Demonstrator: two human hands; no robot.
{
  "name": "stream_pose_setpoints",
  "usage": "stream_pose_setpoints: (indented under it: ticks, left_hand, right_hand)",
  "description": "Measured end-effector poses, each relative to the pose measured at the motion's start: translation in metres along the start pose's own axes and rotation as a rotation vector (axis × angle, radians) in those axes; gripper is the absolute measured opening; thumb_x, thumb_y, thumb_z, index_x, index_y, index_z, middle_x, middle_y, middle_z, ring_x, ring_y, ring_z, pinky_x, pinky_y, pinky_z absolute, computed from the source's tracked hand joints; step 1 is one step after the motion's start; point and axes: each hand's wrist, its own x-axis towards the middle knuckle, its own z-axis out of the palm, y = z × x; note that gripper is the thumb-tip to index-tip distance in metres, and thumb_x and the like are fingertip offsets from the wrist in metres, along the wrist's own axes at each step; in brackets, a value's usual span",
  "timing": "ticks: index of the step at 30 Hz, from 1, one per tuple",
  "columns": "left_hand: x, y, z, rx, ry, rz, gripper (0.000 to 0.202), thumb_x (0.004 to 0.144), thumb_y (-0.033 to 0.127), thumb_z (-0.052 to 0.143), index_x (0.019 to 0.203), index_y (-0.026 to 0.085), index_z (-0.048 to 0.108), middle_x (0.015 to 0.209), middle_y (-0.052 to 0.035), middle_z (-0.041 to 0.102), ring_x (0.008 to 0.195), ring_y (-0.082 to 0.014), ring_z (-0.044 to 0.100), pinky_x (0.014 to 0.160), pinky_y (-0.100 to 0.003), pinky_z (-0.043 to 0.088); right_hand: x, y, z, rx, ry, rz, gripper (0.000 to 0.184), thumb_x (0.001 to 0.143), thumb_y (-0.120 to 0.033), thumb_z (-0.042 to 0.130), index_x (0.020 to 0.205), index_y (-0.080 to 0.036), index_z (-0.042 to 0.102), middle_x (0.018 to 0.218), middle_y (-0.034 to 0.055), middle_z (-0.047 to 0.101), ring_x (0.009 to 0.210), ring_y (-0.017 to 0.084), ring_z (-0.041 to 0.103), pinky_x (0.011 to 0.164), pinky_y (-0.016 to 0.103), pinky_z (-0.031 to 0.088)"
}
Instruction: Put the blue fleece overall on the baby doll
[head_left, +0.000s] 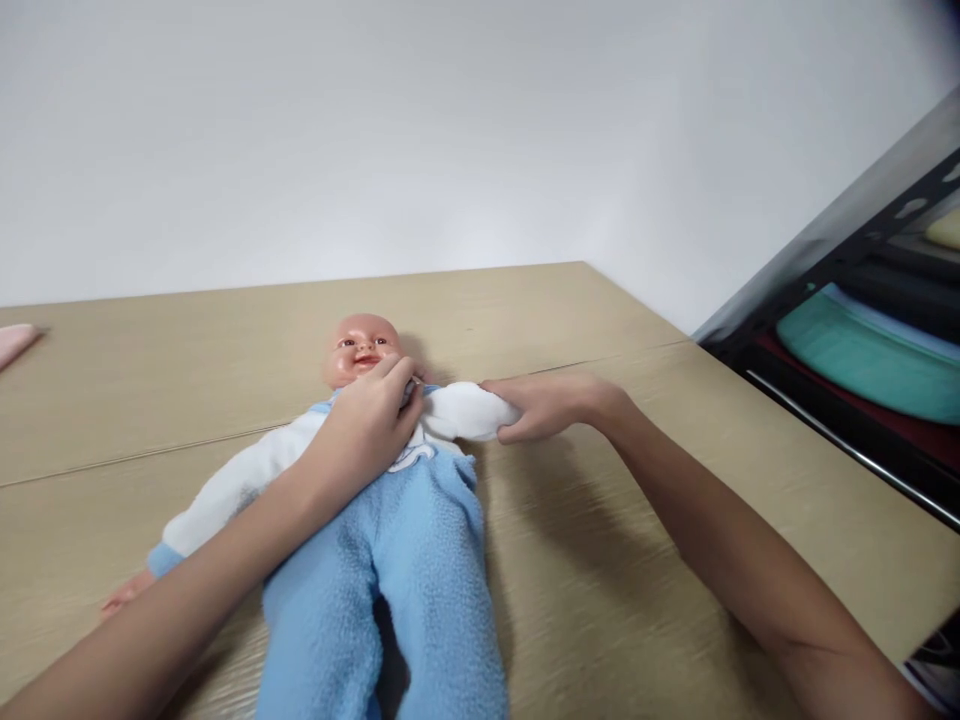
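A baby doll [360,350] lies on its back on a light wooden table [600,560], its head away from me. It wears a fleece suit with blue legs [420,580] and white sleeves. My left hand [367,425] rests on the doll's chest, its fingers pinched on the suit's collar just under the chin. My right hand [551,405] is closed round the end of the doll's white sleeve [461,410], which it holds stretched out to the right. The doll's other arm lies out to the left, with its bare hand [124,595] on the table.
A dark metal shelf [862,300] stands at the right, holding folded teal cloth [870,360] and other fabrics. A pink item [15,342] pokes in at the table's far left edge. A white wall runs behind the table.
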Motion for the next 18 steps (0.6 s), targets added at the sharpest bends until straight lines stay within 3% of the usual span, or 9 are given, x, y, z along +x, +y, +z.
stream_pose_setpoints:
  ticks: [5, 8, 10, 12, 14, 16, 18]
  left_hand:
    - [0.001, 0.012, -0.016, 0.094, 0.012, 0.139, 0.026, 0.114, 0.032, 0.046, 0.113, 0.018, 0.068, 0.121, -0.0161, 0.071, 0.117, -0.0366, 0.064, 0.106, -0.054, 0.051]
    - [-0.005, 0.024, -0.034, -0.04, -0.015, 0.235, 0.025, 0.115, 0.035, 0.049, 0.118, 0.021, 0.069, 0.124, -0.0121, 0.072, 0.122, -0.0347, 0.061, 0.114, -0.055, 0.045]
    - [-0.014, 0.028, -0.045, -0.141, -0.026, 0.253, 0.021, 0.115, 0.035, 0.051, 0.12, 0.024, 0.069, 0.126, -0.0091, 0.072, 0.122, -0.0313, 0.062, 0.114, -0.052, 0.046]
    - [-0.029, 0.023, -0.053, -0.186, -0.01, 0.251, 0.016, 0.115, 0.032, 0.054, 0.121, 0.025, 0.068, 0.127, -0.0074, 0.071, 0.122, -0.0285, 0.063, 0.111, -0.047, 0.047]
    - [-0.048, 0.009, -0.058, -0.182, 0.035, 0.213, 0.012, 0.114, 0.03, 0.056, 0.118, 0.026, 0.067, 0.125, -0.0064, 0.071, 0.119, -0.027, 0.063, 0.106, -0.043, 0.048]
    - [-0.067, -0.014, -0.062, -0.179, 0.05, 0.112, 0.011, 0.114, 0.034, 0.056, 0.115, 0.027, 0.065, 0.118, -0.0062, 0.07, 0.11, -0.027, 0.063, 0.097, -0.041, 0.049]
    - [-0.084, -0.041, -0.067, -0.229, -0.044, -0.002, 0.017, 0.113, 0.043, 0.056, 0.115, 0.027, 0.063, 0.11, -0.0055, 0.069, 0.1, -0.0268, 0.063, 0.089, -0.04, 0.05]
  right_hand:
    - [-0.006, -0.009, -0.001, -0.251, 0.082, 0.104, 0.04, 0.078, -0.026, 0.088, 0.117, -0.021, 0.079, 0.111, 0.0127, 0.083, 0.099, 0.037, 0.075, 0.083, 0.044, 0.055]
    - [-0.019, -0.031, 0.022, -0.455, 0.33, -0.024, 0.046, 0.087, -0.023, 0.084, 0.132, -0.02, 0.073, 0.134, 0.0195, 0.075, 0.127, 0.045, 0.066, 0.109, 0.057, 0.05]
    - [-0.029, -0.045, 0.048, -0.49, 0.49, -0.148, 0.03, 0.103, -0.023, 0.068, 0.133, -0.021, 0.07, 0.143, 0.0186, 0.07, 0.133, 0.041, 0.061, 0.117, 0.058, 0.043]
    - [-0.037, -0.054, 0.076, -0.364, 0.518, -0.229, 0.015, 0.111, -0.034, 0.061, 0.119, -0.023, 0.069, 0.126, 0.0138, 0.073, 0.121, 0.034, 0.064, 0.11, 0.051, 0.047]
    - [-0.041, -0.055, 0.096, -0.183, 0.474, -0.235, 0.015, 0.111, -0.038, 0.063, 0.115, -0.023, 0.065, 0.115, 0.0093, 0.071, 0.111, 0.029, 0.064, 0.102, 0.045, 0.049]
    - [-0.038, -0.05, 0.105, -0.032, 0.433, -0.208, 0.019, 0.109, -0.042, 0.068, 0.107, -0.024, 0.062, 0.107, 0.0058, 0.065, 0.103, 0.026, 0.062, 0.095, 0.041, 0.047]
    - [-0.031, -0.043, 0.103, 0.131, 0.355, -0.171, 0.03, 0.105, -0.048, 0.073, 0.094, -0.024, 0.059, 0.099, 0.0027, 0.058, 0.095, 0.023, 0.057, 0.089, 0.038, 0.044]
